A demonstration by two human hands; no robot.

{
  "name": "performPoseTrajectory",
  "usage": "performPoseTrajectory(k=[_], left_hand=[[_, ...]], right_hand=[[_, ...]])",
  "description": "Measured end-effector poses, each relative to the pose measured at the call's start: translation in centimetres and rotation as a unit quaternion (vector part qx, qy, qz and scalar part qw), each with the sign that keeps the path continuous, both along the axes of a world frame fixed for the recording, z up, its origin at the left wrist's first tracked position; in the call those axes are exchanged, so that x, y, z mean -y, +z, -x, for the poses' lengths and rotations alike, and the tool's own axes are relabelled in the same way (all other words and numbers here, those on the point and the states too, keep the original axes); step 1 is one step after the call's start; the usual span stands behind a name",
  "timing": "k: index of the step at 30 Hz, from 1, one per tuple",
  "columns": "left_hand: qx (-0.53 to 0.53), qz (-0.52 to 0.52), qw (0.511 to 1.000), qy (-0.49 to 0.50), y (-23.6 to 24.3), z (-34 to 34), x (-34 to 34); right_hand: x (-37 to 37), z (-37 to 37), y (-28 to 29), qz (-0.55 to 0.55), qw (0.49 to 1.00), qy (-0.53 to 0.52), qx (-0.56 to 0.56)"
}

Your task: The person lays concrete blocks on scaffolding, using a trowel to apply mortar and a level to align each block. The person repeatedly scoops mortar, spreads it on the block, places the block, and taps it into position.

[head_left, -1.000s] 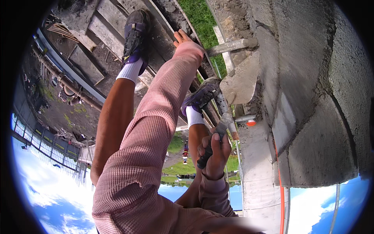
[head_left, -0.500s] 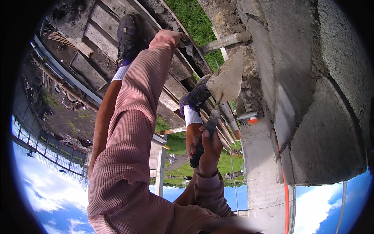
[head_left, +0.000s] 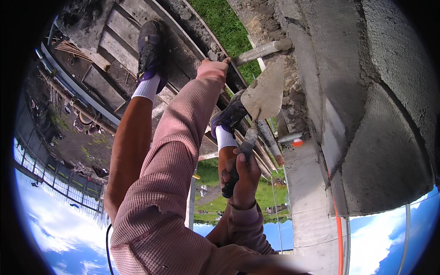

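Note:
My right hand (head_left: 243, 178), near the middle, is closed round the dark handle of a pointed trowel (head_left: 268, 89). The trowel's blade is smeared with grey mortar and points away from me, above my right shoe. My left arm, in a pink ribbed sleeve, stretches far forward. At its end my left hand (head_left: 216, 62) is down at a narrow wooden trough (head_left: 236, 82) with grey lumps in it. Most of the left fingers are hidden behind the cuff and the hand's back, so I cannot see whether they grip anything.
I stand on dirty planks (head_left: 121, 48), shoes (head_left: 151, 46) apart. A wooden bar (head_left: 263, 51) runs from the trough to a rough concrete ledge. On the right rises a grey plastered wall (head_left: 337, 68); an orange hose (head_left: 339, 238) hangs beside it. Grass lies below.
My left hand has moved nearer and to the right along the trough, its sleeve swinging right. The right hand and trowel have barely moved.

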State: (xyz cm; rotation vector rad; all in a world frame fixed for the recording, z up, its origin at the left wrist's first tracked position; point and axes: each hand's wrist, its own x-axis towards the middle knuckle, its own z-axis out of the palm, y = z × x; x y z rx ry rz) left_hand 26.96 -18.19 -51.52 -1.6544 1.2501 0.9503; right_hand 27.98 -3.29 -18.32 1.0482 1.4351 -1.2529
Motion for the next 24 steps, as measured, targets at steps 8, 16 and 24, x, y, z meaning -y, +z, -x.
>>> performPoseTrajectory(k=[8, 16, 24], left_hand=[[-0.030, -0.043, 0.995, -0.082, 3.8, -0.9, 1.3], [-0.127, -0.101, 0.909, -0.384, 15.9, -5.3, 2.3], [-0.304, -0.244, 0.890, -0.236, 39.6, 5.4, -2.3]], right_hand=[[-1.2, -0.3, -0.4, 0.023, 0.999, -0.018, -0.024], [-4.8, -1.3, -1.5, 0.121, 0.958, -0.244, 0.094], [-13.8, -5.7, 9.3, 0.002, 0.960, -0.279, -0.035]])
